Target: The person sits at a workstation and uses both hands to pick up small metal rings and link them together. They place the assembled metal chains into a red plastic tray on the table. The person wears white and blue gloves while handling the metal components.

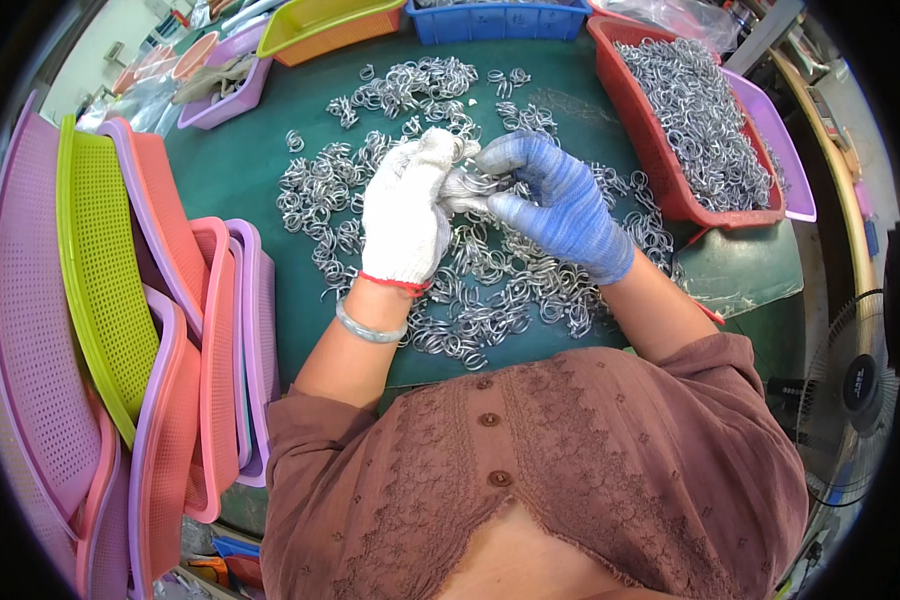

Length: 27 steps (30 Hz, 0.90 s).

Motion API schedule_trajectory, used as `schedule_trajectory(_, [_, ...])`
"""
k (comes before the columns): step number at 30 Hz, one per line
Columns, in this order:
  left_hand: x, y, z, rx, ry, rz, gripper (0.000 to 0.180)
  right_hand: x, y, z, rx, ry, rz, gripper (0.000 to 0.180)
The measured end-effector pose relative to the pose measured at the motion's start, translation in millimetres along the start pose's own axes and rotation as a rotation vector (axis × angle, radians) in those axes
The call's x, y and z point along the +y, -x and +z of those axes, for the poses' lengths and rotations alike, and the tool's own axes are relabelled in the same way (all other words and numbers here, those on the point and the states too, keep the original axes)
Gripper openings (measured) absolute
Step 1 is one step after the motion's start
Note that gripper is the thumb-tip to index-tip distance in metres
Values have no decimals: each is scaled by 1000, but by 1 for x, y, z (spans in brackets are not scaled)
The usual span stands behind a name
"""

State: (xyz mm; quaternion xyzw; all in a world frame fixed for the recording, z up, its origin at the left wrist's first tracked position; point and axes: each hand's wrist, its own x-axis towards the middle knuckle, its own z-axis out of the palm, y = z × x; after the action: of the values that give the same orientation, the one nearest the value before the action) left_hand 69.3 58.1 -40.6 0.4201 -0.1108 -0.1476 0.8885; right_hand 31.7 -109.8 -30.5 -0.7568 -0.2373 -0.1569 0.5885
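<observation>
Small coiled metal rings (470, 318), like short springs, lie in a loose heap across the green tabletop (232, 190). Above the heap's middle my two gloved hands meet. My left hand (407, 212), in a white knit glove with a red cuff, has its fingers curled round some of the metal rings (473, 186). From the right my right hand (560, 195), in a blue glove, pinches at the same rings with thumb and forefinger. How many rings the hands hold is hidden by the fingers.
A red basket (638, 138) full of rings stands at the right, a purple one (802, 190) beside it. Yellow (335, 30) and blue (500, 24) bins line the far edge. Stacked plastic baskets (100, 260) crowd the left. A fan (855, 385) stands at lower right.
</observation>
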Motion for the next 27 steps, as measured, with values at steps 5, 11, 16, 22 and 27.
schedule_trajectory(5, [-2,0,1,38,-92,44,24,5,2,0,7,-92,107,27])
schedule_trajectory(11, [3,4,7,19,-130,109,24,4,0,-3,23,-282,159,26])
schedule_trajectory(16, [10,8,14,-47,-105,100,28,10,1,-7,32,-694,194,33])
schedule_trajectory(22, [11,6,7,-167,-36,107,34,16,2,-9,50,-893,244,36])
schedule_trajectory(27, [9,5,5,-215,41,117,37,17,3,-9,55,-1038,270,38])
